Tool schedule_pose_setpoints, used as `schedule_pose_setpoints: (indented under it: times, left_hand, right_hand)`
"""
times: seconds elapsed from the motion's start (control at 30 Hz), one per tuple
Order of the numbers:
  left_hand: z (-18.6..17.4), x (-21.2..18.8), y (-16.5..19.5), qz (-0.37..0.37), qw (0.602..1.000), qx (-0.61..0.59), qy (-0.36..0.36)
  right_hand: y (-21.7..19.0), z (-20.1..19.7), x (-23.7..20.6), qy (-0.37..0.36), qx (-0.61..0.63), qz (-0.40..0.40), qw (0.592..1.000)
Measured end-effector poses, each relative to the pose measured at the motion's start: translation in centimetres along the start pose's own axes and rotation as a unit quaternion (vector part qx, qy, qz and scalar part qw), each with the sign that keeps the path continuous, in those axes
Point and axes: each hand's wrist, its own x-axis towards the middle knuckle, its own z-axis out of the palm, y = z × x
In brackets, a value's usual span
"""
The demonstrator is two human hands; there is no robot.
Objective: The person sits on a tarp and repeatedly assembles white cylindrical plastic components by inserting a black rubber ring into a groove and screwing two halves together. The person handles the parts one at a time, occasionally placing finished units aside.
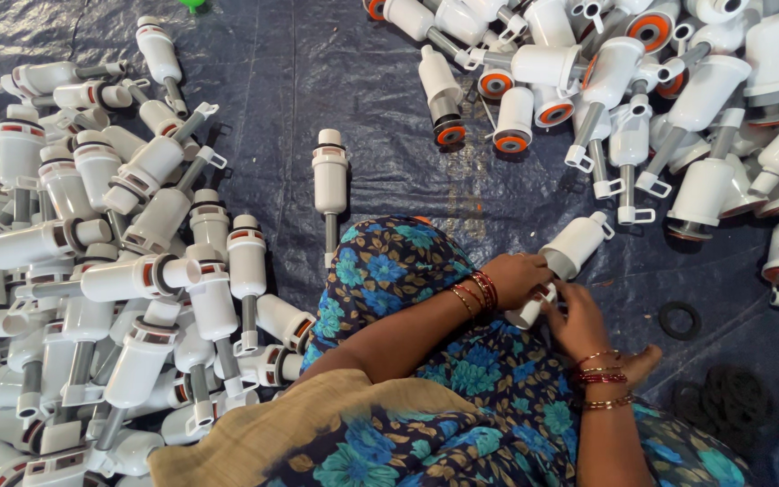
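Where white plastic valves [119, 271] heap, dark tarp [317, 63] underneath.

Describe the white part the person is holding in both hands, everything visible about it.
The white plastic part is a smooth, glossy cylinder with a narrower neck and a small tab at its far end. It lies tilted, pointing up and to the right, just above the dark tarp. The left hand grips its lower section; the right hand touches its near end, which the fingers hide.
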Motion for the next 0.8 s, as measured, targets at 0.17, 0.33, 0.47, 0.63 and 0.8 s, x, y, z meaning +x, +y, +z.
schedule_pose_setpoints:
  times: [0.17,0.33,0.47,0.63,0.8]
  left_hand:
    - [0.1,0.0,0.0,0.018,1.0,0.015,-0.012]
    - [0.5,0.3,-0.4,0.001,0.999,-0.022,-0.033]
    - [0.4,0.3,-0.4,-0.016,0.998,-0.029,-0.061]
    - [0.2,0.0,0.0,-0.011,0.997,-0.026,-0.073]
    - [0.2,-0.4,-0.1,0.03,0.999,-0.039,0.009]
  right_hand:
    - [-1.2,0.0,0.1,-0.003,0.018,0.079,0.997]
    - [-0.8,0.1,0.0,0.031,0.098,0.064,0.993]
    - [0.2,0.4,0.0,-0.004,0.076,0.079,0.994]
    - [0.7,0.8,0.0,-0.047,0.047,0.071,0.995]
    - [0.0,0.9,0.0,0.022,0.056,0.042,0.997]
